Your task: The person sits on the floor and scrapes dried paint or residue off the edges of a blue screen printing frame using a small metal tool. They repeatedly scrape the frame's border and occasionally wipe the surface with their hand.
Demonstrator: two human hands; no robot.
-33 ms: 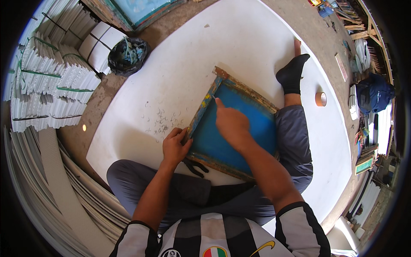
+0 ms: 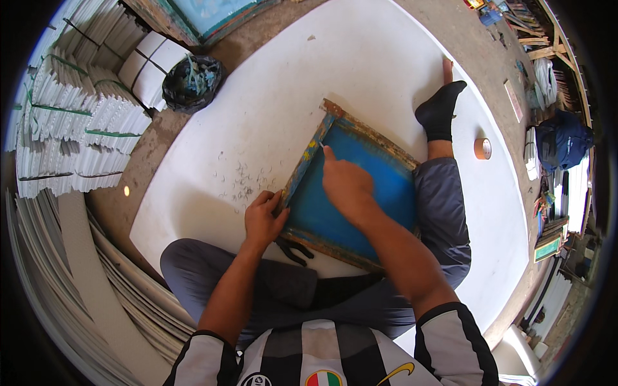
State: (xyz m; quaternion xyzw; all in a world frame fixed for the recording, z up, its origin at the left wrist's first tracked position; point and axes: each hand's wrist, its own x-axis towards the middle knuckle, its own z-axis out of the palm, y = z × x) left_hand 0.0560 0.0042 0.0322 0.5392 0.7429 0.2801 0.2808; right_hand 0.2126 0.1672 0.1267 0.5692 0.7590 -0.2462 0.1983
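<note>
A worn wooden screen frame [image 2: 380, 143] with blue mesh [image 2: 386, 193] lies tilted across my lap and the white sheet. My left hand [image 2: 262, 219] grips the frame's left rail near its lower corner, thumb on the inner side and fingers over the outside. Over the mesh, my right hand [image 2: 347, 190] is closed with its index finger stretched towards the left rail. A thin light tip of a tool [image 2: 322, 145] shows just past that finger; its handle is hidden in the hand. Two curved black handles [image 2: 295, 251], perhaps of pliers, poke out beneath the frame.
Several small curved bits, like pulled staples [image 2: 243, 183], are scattered on the white sheet [image 2: 270, 83]. Brown tape [image 2: 482, 148] lies beyond my right leg. A black bag of scraps [image 2: 192, 83] and tied white stacks [image 2: 77, 128] stand left. Another frame [image 2: 199, 29] lies at the far edge.
My right hand has shifted very slightly to the left. The frame and my left hand stay in place.
</note>
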